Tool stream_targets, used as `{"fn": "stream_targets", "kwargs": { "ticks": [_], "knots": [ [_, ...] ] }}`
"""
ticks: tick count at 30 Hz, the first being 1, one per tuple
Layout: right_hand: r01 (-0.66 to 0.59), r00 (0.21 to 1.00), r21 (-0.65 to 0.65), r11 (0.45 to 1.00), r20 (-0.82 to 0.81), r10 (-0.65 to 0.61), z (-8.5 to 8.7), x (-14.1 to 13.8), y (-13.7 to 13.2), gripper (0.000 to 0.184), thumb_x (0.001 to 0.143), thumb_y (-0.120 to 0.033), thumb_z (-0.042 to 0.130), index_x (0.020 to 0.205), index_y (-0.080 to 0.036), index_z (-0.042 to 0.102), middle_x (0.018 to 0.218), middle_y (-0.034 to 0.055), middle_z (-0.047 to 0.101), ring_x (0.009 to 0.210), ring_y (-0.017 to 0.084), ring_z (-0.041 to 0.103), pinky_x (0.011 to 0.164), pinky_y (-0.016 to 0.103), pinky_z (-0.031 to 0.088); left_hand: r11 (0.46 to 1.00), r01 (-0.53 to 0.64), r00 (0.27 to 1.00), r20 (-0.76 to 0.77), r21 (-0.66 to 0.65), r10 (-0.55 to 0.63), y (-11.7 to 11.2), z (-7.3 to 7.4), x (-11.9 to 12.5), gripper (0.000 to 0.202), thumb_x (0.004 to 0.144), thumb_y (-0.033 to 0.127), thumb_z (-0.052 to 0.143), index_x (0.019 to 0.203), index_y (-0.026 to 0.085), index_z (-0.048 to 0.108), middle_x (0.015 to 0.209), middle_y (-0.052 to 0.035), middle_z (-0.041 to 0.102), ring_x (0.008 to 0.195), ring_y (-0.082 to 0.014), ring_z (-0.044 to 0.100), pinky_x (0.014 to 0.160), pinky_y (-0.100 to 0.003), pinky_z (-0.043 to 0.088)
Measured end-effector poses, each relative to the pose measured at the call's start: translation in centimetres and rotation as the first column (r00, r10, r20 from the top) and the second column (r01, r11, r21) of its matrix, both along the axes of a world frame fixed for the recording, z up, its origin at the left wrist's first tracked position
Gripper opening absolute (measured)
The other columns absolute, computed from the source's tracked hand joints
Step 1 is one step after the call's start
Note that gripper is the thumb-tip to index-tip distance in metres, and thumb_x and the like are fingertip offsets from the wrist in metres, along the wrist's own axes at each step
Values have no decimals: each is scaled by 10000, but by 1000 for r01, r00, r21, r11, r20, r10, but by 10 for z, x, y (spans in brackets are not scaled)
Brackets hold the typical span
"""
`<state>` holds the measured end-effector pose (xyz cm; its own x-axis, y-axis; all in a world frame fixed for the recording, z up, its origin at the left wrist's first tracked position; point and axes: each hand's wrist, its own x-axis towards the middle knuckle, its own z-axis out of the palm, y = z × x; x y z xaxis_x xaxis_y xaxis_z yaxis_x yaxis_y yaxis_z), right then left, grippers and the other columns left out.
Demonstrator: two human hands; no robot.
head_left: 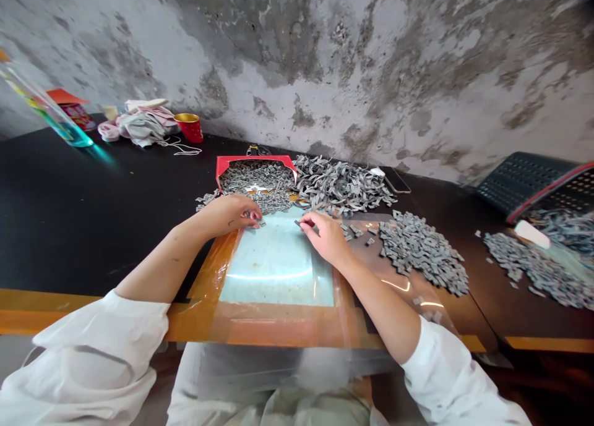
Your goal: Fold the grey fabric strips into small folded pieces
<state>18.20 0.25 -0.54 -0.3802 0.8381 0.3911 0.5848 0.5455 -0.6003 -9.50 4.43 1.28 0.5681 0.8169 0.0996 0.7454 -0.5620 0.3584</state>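
My left hand rests at the far left corner of a pale glossy sheet, fingers curled together around small grey pieces beside a red tray of grey clips. My right hand lies on the sheet's far right edge, fingers pinched on a small grey piece. A heap of grey strips lies just beyond both hands. A pile of small folded grey pieces sits to the right of my right hand.
The black table has an orange taped front edge. At the far left stand a clear bottle, a red cup and crumpled cloth. At the right are dark perforated baskets and another grey pile.
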Motion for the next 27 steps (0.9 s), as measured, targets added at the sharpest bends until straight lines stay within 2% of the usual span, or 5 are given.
{"fn": "stream_targets", "kwargs": {
  "ticks": [7, 11, 19, 23, 27],
  "knots": [
    [-182, 881, -404, 896, -472, -34, -1, -2, -1, 213, 802, -354, 653, 950, -210, 703, 813, 16, 724, 757, 146, 657, 738, 291, 504, 991, -72, 997, -40, -110, 67, 3, 0, -7, 245, 715, 449, 659, 816, 237, 727, 752, -12, 699, 695, -169, 602, 615, -228, 385],
    [-196, 818, -476, 858, -561, -124, 1, -5, -1, 224, 740, -360, 702, 896, -200, 710, 779, 14, 714, 721, 136, 650, 708, 280, 517, 971, -96, 995, -44, -218, 88, 2, 4, -11, 203, 699, 395, 653, 804, 245, 742, 697, -2, 709, 655, -169, 622, 580, -218, 385],
    [-230, 819, -509, 830, -562, -117, -2, -9, -4, 174, 746, -337, 698, 866, -211, 699, 770, -2, 693, 726, 121, 641, 719, 270, 515, 981, -46, 999, -34, -190, 40, -2, 7, -12, 205, 749, 395, 618, 807, 226, 718, 749, -17, 712, 681, -172, 623, 605, -222, 409],
    [-268, 819, -502, 822, -568, -80, 0, -10, -6, 167, 757, -339, 697, 872, -217, 702, 758, -7, 688, 712, 116, 625, 709, 268, 505, 956, 7, 963, 261, -292, 72, -11, 9, 2, 163, 792, 345, 610, 844, 207, 680, 796, -18, 713, 751, -165, 646, 678, -237, 467],
    [-376, 745, -500, 780, -664, -66, 6, -12, -10, 165, 747, -328, 716, 874, -224, 702, 782, -13, 683, 726, 111, 623, 712, 266, 506, 862, 217, 705, 684, -458, 187, -27, 6, 33, 274, 728, 339, 722, 913, 171, 609, 705, -39, 706, 604, -147, 638, 582, -252, 510]
  ]
}}
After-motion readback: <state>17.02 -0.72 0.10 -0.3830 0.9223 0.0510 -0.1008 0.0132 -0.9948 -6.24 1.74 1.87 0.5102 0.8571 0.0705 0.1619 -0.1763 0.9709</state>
